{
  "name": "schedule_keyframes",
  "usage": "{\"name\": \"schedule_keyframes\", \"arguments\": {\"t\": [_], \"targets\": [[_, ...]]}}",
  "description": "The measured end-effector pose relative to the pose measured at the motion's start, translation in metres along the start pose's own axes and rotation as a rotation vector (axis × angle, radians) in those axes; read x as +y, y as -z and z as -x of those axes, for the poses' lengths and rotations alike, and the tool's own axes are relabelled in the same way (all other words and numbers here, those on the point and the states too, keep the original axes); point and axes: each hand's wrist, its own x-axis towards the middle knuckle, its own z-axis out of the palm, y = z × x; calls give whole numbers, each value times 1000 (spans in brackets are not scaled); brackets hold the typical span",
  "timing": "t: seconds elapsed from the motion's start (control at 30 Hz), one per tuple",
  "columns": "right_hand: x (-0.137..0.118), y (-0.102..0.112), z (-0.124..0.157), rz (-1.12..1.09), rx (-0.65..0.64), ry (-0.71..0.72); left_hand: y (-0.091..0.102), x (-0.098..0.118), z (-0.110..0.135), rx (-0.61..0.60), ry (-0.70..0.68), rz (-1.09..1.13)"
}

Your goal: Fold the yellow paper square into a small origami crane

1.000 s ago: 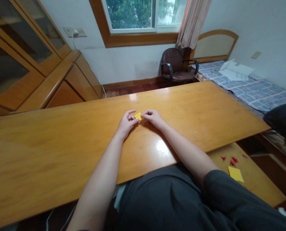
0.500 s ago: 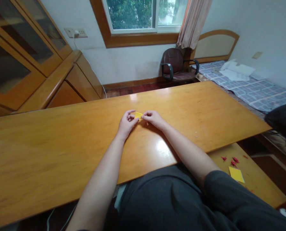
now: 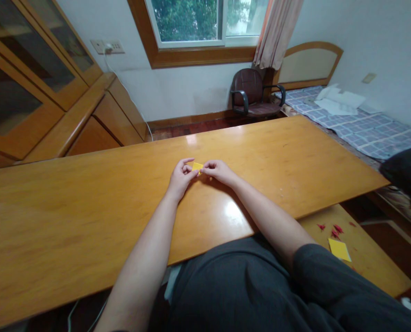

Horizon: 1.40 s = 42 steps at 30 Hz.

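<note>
A small piece of yellow paper (image 3: 197, 166) is pinched between my two hands, a little above the wooden table (image 3: 98, 207). My left hand (image 3: 182, 179) grips its left side with the thumb in front, the index finger stretched out above. From the right, my right hand (image 3: 218, 170) pinches the paper's edge between thumb and fingertips. The fingers cover part of the paper, so its folds are hard to make out.
On a lower wooden surface (image 3: 371, 263) at the right lie a yellow paper square (image 3: 339, 250) and several small red folded pieces (image 3: 337, 228). Beyond the table stands a brown armchair (image 3: 249, 90). A dark bag (image 3: 406, 173) sits by the bed (image 3: 361, 122) at the right.
The yellow paper has tilted slightly, and the fingers of my right hand have shifted a little along its edge. Both hands still hold it in nearly the same place.
</note>
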Motion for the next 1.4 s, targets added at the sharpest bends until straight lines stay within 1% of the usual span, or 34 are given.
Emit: {"name": "schedule_keyframes", "arguments": {"t": [0.1, 0.23, 0.5, 0.77, 1.07, 1.23, 1.4], "targets": [[-2, 1, 1, -8, -1, -11, -1, 3, 2, -12, 25, 27], [-3, 4, 1, -75, 15, -32, -2, 6, 3, -25, 60, 60], [4, 6, -2, -176, 60, -43, -1, 2, 2, -34, 71, 133], [3, 5, -1, -209, 80, -73, 2, 1, -1, 37, 80, 189], [4, 5, -2, -136, 50, -35, -1, 3, 5, -59, 53, 89], [4, 6, -2, -137, 35, -40, 0, 1, 5, -80, 38, 101], [3, 6, -2, -139, 40, -35, 2, 0, 4, -95, 72, 126]]}}
